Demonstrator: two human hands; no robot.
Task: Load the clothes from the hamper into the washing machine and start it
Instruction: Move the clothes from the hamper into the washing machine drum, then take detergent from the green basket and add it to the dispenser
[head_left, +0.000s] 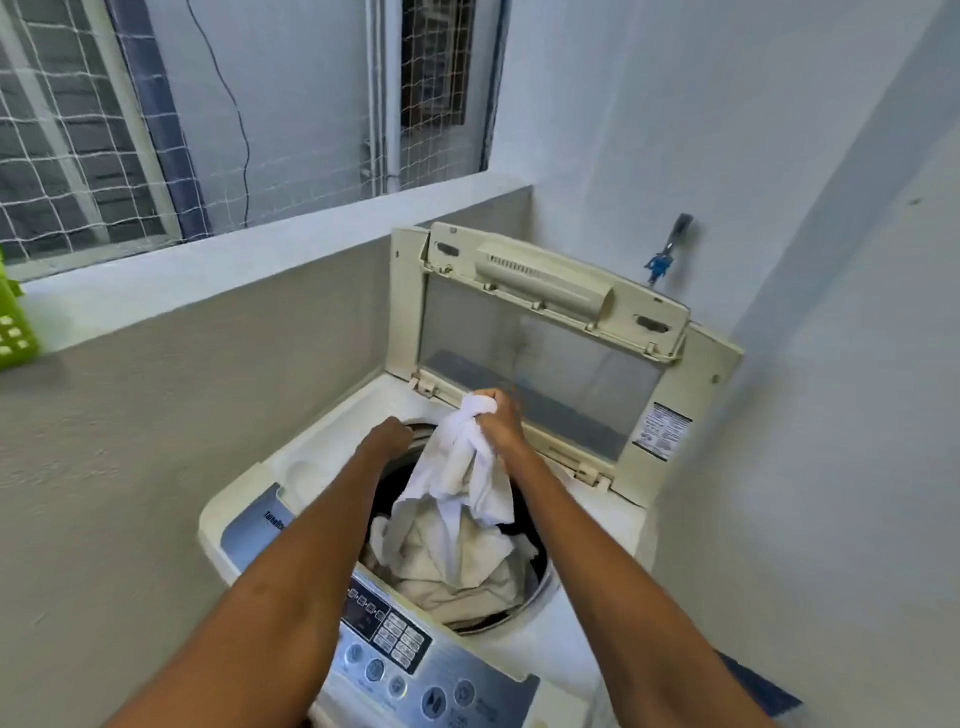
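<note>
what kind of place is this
Probably a home laundry corner or utility balcony. A top-loading washing machine stands open against plain painted walls, a tap sticks out of the wall behind it, and netted window grilles run above a ledge.

We see soft, even daylight from the netted window (78, 130) at upper left; shadows are faint, the picture slightly blurred, and straight lines bend toward the edges.

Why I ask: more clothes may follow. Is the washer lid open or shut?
Open: the lid stands tilted back, and the drum shows clothes inside.
</note>
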